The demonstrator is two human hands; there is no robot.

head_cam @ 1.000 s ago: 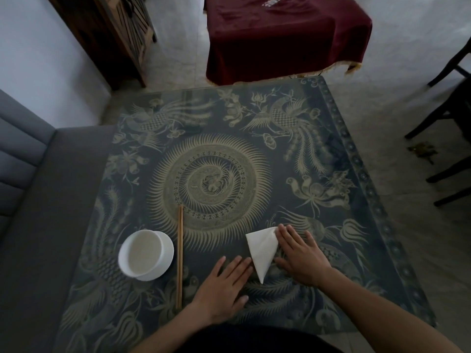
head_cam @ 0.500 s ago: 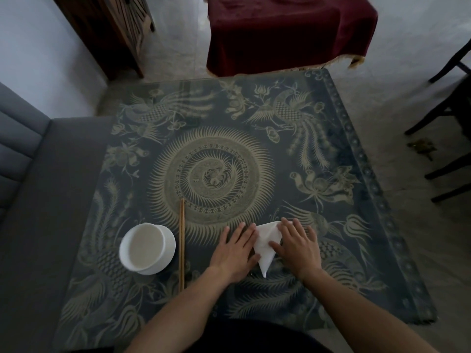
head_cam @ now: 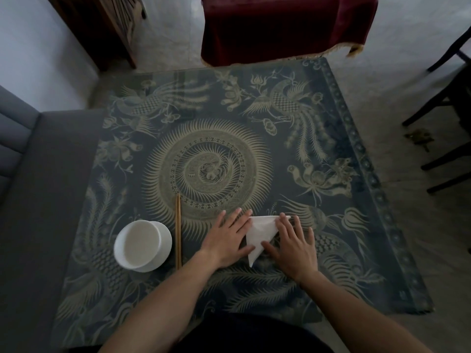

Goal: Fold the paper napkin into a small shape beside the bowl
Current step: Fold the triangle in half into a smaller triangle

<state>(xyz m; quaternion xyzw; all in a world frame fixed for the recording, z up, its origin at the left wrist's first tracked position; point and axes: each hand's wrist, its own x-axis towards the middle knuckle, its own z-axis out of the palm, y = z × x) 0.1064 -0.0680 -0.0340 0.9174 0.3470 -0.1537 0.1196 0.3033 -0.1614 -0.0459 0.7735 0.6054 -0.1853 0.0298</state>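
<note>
A white paper napkin (head_cam: 260, 231), folded into a narrow triangle with its tip pointing toward me, lies flat on the patterned table (head_cam: 254, 154). My left hand (head_cam: 228, 239) rests flat along its left edge, fingers spread, the thumb touching the paper. My right hand (head_cam: 293, 242) lies flat on its right side, fingertips on the top right corner and thumb on the lower edge. A white bowl (head_cam: 141, 245) stands to the left, with a pair of wooden chopsticks (head_cam: 178, 229) between the bowl and my left hand.
A grey sofa (head_cam: 30, 189) borders the table on the left. Beyond the far edge stand a maroon-draped table (head_cam: 283, 24) and a dark wooden cabinet (head_cam: 107, 24). Black chair legs (head_cam: 448, 103) stand on the floor to the right.
My left hand slid from the table near me up to the napkin's left edge. Both hands now press on the napkin, which lies slightly turned.
</note>
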